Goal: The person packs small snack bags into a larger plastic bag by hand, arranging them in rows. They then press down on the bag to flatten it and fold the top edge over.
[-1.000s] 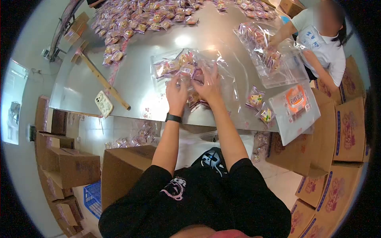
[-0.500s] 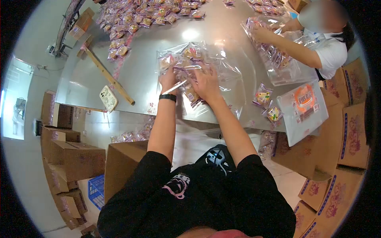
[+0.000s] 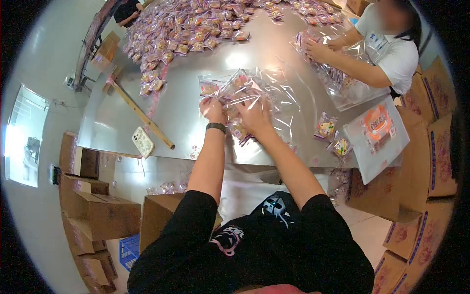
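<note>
A clear plastic bag (image 3: pixel 281 100) lies on the metal table in front of me, with several small wrapped snack packets (image 3: pixel 237 131) inside its near part. My left hand (image 3: pixel 213 110) is at the bag's left side, fingers curled on the film and the packets under it. From the right, my right hand (image 3: pixel 255 115) grips the packets, its fingers partly covered by shiny film. Two loose snack packets, one upper (image 3: pixel 325 126) and one lower (image 3: pixel 340 145), lie to the right of the bag.
A large heap of snack packets (image 3: pixel 196 27) covers the table's far side. At left lie a wooden stick (image 3: pixel 142 115) and a phone (image 3: pixel 143 142). A stack of printed bags (image 3: pixel 377 139) overhangs the right edge. A co-worker (image 3: pixel 387 54) handles another filled bag. Cardboard boxes (image 3: pixel 105 213) stand below.
My view has shifted, so the table sits slightly lower and further right. My left hand's fingers have curled more at the bag's left side; the right hand stays on the packets.
</note>
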The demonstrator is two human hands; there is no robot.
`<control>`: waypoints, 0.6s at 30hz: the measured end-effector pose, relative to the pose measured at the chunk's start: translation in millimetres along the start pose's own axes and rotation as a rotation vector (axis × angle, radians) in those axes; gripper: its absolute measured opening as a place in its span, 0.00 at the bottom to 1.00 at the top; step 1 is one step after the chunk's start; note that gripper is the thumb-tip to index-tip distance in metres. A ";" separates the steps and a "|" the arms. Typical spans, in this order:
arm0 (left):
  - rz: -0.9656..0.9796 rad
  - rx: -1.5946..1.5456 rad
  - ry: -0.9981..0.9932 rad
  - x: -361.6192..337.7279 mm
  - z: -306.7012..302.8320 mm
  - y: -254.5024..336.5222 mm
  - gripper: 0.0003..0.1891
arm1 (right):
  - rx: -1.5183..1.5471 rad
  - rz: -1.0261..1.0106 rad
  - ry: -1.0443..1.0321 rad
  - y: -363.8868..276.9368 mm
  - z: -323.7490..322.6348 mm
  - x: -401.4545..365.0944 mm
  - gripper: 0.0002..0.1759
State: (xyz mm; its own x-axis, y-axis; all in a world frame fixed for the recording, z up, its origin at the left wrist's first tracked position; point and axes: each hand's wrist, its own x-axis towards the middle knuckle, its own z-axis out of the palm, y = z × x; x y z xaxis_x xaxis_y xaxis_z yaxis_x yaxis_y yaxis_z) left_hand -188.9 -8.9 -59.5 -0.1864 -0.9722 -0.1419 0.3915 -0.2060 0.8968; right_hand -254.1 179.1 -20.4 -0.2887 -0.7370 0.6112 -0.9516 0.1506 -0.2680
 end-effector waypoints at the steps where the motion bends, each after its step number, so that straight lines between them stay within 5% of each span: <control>1: 0.067 0.053 0.089 -0.6 5.1 -1.4 0.33 | -0.019 -0.008 -0.010 -1.4 -2.1 4.3 0.37; 3: 0.194 0.063 0.080 -16.8 10.0 6.2 0.35 | 0.010 0.013 -0.027 -6.1 2.2 15.9 0.30; 6: 0.351 0.168 0.035 16.0 -5.7 -20.1 0.38 | 0.157 0.182 -0.427 -31.1 -45.4 49.2 0.29; 7: 0.377 0.135 0.000 22.4 -5.9 -23.2 0.36 | 0.228 0.134 -0.201 -24.7 -20.8 46.5 0.29; 9: 0.266 0.053 0.086 -17.2 17.8 11.4 0.23 | 0.246 0.283 -0.316 -20.0 -14.3 51.1 0.29; 12: 0.577 0.395 0.023 -23.9 6.1 14.0 0.14 | 0.197 0.298 -0.122 -11.3 16.3 43.7 0.27; 15: 0.489 0.382 0.097 -43.9 14.5 23.2 0.17 | 0.405 0.418 -0.040 -1.8 15.1 35.9 0.23; 18: 0.370 0.460 0.095 -59.4 21.8 36.8 0.26 | 0.553 0.363 0.314 6.3 24.0 37.2 0.20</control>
State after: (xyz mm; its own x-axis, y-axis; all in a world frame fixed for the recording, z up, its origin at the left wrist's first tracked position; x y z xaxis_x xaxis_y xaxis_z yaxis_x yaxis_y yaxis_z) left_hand -183.1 43.7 -9.0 -0.0227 -0.9801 0.1971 -0.0189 0.1975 0.9801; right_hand -268.3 136.7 -17.2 -0.6713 -0.4676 0.5750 -0.6220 -0.0663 -0.7802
